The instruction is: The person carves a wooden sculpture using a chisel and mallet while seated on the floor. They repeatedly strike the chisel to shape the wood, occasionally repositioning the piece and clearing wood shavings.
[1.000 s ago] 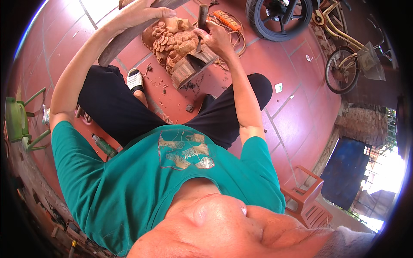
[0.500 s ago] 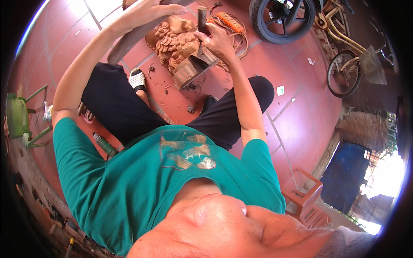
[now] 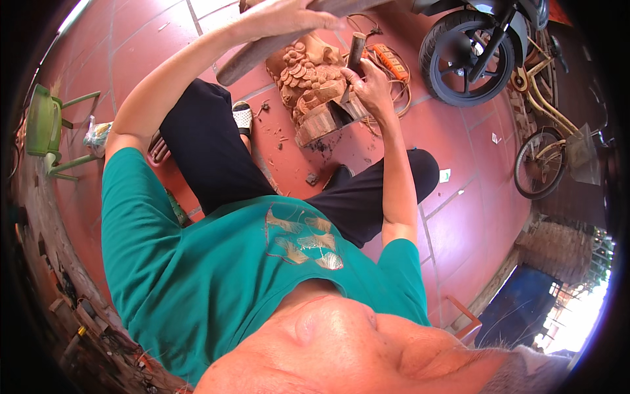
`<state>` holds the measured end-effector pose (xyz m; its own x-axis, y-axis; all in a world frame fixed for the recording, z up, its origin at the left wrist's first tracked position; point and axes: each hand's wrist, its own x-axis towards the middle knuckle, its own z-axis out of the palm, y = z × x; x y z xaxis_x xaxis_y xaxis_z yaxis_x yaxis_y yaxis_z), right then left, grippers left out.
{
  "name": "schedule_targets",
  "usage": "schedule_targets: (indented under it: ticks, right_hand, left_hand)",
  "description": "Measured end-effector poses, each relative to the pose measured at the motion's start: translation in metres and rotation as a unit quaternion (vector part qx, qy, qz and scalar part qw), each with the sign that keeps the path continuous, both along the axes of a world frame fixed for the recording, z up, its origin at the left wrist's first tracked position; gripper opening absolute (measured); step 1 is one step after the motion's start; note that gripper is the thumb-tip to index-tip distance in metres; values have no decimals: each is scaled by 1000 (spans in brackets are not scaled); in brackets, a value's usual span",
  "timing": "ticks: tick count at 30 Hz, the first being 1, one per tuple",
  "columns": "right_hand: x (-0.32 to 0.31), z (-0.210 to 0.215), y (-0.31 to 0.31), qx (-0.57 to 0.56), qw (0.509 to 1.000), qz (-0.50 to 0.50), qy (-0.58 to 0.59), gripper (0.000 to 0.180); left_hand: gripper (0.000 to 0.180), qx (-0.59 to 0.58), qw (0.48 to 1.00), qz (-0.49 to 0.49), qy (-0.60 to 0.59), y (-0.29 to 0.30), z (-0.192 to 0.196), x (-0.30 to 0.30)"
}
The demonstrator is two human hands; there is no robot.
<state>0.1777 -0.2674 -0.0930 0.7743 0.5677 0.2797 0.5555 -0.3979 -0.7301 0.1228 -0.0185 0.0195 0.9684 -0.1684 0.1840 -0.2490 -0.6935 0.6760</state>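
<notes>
A carved brown wood block with rounded, scale-like relief rests on the red tiles between my feet. My right hand is closed around a chisel, its round wooden handle sticking up past my fingers and its blade down at the block's near part. Above and left of the block, my left hand grips a long greyish wooden club, one digit stretched along it. The upper frame edge cuts off part of this hand and the club. Club and chisel handle appear apart.
Beyond the block lies an orange power strip with a coiled cord. A motorbike wheel and a bicycle stand at right. A green chair is at far left. Wood chips litter the floor near my feet.
The whole view has shifted, so the scene sits farther right and lower. My left hand and the club have moved slightly away relative to the chisel. The right hand keeps its hold.
</notes>
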Motion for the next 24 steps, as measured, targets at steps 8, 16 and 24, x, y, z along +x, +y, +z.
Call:
schedule_targets:
  ticks: [8,16,24]
  right_hand:
    - [2,-5,0,-36,999,-13,-33,33]
    - [14,2,-42,193,962,-91,168,22]
    - [-7,19,-75,348,896,-89,261,18]
  left_hand:
    - [72,146,985,-13,93,21,-11,6]
    - [45,-373,925,76,11,55,8,11]
    - [28,-458,881,90,-72,88,9,-33]
